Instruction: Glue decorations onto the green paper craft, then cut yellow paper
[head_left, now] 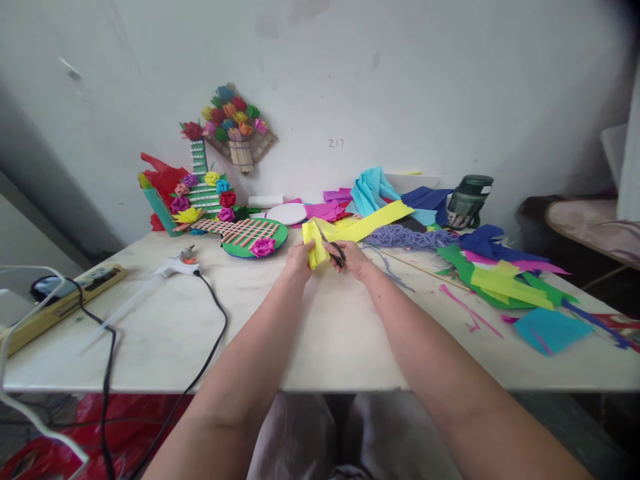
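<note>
My left hand [299,259] is closed on the folded end of a long yellow paper strip [370,225] that runs away to the right across the table. My right hand [353,257] grips black-handled scissors [332,245], whose blades point up and left into the folded yellow paper [314,244]. Both hands meet above the middle of the white table [320,333].
A white glue gun [176,267] with a black cord lies at left, beside a power strip [65,300]. Paper-flower crafts [215,193] stand at the back left. Coloured paper scraps [500,280], purple yarn [407,237] and a green jar [467,200] lie at right.
</note>
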{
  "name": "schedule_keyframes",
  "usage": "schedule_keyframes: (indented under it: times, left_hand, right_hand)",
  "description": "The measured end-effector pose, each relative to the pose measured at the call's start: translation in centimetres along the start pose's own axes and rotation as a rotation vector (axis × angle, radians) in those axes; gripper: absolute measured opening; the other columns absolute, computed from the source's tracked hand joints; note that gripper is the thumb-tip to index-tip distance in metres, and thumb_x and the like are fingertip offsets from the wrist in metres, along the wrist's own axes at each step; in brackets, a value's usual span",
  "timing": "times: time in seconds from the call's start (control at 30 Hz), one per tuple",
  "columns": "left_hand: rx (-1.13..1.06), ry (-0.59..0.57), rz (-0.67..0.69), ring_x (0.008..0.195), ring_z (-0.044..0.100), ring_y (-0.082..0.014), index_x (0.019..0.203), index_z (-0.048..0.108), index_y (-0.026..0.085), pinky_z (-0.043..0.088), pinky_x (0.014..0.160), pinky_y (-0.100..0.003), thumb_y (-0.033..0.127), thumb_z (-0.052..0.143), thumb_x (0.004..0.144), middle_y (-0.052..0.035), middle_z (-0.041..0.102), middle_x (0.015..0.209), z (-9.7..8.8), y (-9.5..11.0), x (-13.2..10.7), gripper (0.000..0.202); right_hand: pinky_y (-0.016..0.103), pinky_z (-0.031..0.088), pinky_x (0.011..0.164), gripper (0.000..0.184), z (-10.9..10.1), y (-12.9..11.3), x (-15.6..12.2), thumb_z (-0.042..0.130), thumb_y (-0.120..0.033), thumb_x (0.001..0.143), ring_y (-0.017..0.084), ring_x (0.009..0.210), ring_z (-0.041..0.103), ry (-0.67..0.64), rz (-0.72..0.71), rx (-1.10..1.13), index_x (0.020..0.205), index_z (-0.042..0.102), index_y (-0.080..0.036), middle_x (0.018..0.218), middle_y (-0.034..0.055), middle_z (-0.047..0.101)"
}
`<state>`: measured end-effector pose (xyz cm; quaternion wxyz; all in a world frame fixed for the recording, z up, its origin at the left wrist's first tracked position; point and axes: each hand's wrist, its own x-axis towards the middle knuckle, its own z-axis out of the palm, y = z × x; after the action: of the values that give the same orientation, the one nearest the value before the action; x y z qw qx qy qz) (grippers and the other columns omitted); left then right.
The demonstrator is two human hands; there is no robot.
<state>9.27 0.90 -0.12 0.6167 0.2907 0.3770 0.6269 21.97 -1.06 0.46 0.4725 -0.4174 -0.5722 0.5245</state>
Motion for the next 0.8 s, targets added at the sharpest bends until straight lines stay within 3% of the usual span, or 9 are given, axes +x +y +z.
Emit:
schedule_keyframes:
  times: [0.17, 0.8]
  left_hand:
    - [0.000, -0.055, 0.009, 0.057, 0.062, -0.0157, 0.087, 0.059, 0.009, 0.050, 0.060, -0.028, 0.009, 0.053, 0.072, -0.0074, 0.064, 0.070, 0.08, 0.03, -0.21, 0.016]
    - [-0.020, -0.059, 0.000, 0.057, 0.062, -0.0161, 0.090, 0.057, 0.008, 0.050, 0.060, -0.028, 0.008, 0.052, 0.074, -0.0067, 0.064, 0.069, 0.23, 0.08, -0.41, 0.017]
  right_hand:
    - [0.017, 0.031, 0.029, 0.030, 0.03, -0.07, -0.04, 0.068, -0.038, 0.068, 0.006, 0.030, 0.042, 0.007, -0.021, -0.001, 0.060, 0.049, -0.016, 0.041, -0.0045, 0.050]
    - [0.016, 0.029, 0.030, 0.032, 0.37, 0.00, 0.18, 0.071, -0.038, 0.063, 0.005, 0.029, 0.038, 0.060, -0.020, 0.021, 0.059, 0.047, -0.017, 0.037, -0.0076, 0.044]
